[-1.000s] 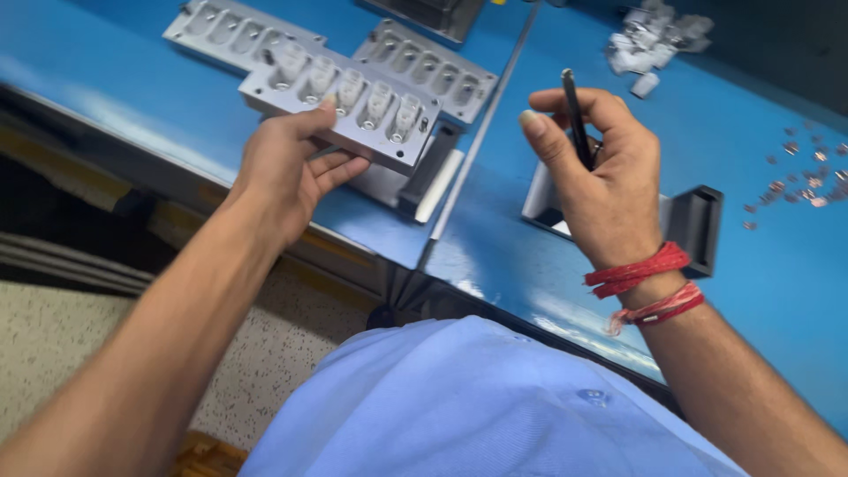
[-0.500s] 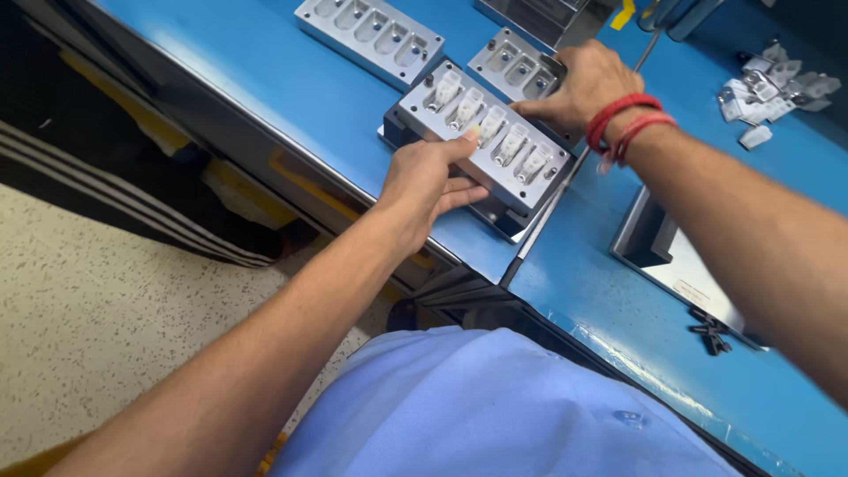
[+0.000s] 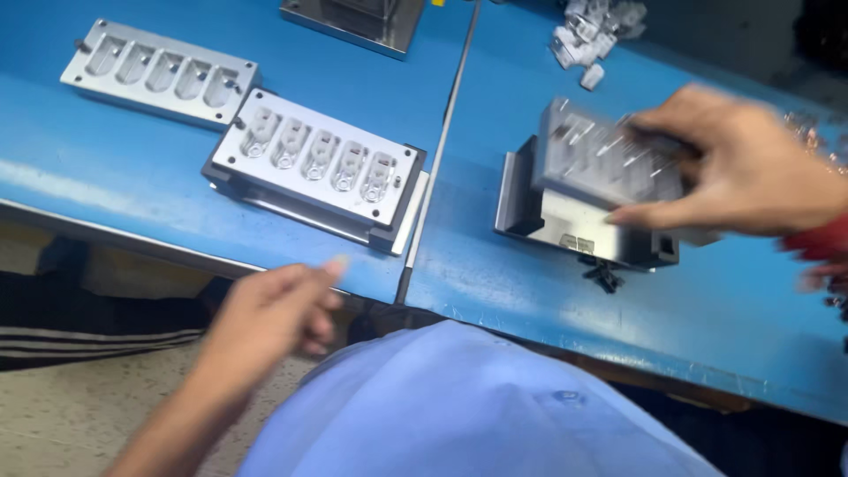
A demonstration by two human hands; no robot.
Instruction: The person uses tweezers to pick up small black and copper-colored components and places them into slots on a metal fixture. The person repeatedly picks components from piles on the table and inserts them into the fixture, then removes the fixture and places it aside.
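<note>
Right hand gripping blurred metal mould plate by edges, 3 o'clock; looking rigid, heavy. Left hand hanging loosely curled, empty.

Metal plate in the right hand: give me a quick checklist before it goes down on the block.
1. Right hand has a grip on the metal plate: ok, fingers wrap its far end.
2. Plate level: cannot tell, blurred.
3. Plate is above the dark block: ok, though alignment cannot be judged.
4. Block top free of loose parts: cannot tell, partly hidden.
5. Left hand out of the way: ok, off the table's near edge, holding nothing.
6. Filled tray clear of the block: ok, across the table seam.
</note>
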